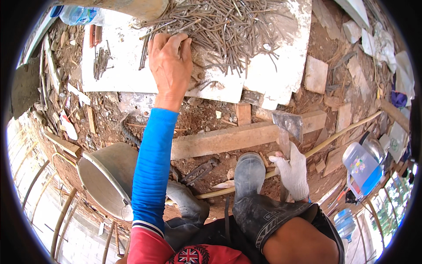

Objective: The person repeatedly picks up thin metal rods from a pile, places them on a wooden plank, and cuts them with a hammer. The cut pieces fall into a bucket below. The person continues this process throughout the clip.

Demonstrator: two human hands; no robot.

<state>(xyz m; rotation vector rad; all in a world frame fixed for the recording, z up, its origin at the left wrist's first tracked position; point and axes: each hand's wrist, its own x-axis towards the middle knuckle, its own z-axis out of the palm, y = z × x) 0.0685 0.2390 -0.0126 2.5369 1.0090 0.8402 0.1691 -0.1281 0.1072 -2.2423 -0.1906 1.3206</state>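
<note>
A heap of rusty nails (228, 31), many of them bent, lies on a pale board (136, 79). At its left edge, my bare left hand (169, 66) reaches down with fingers curled together among the nails. Whatever sits under the fingertips is hidden. My right hand (293, 176), in a white knitted glove, is closed round the handle of a hatchet-like tool (288, 125) with a broad flat metal head. That head is raised over a wooden beam (228, 138). Left of my left hand is a smaller bunch of straighter nails (102, 61).
A grey bucket (110, 176) lies tipped by my left boot (187, 202). A bamboo pole (343, 136) crosses the ground past my right boot (249, 176). Pincers (200, 171) lie on the soil, and a clear plastic container (362, 167) stands at right.
</note>
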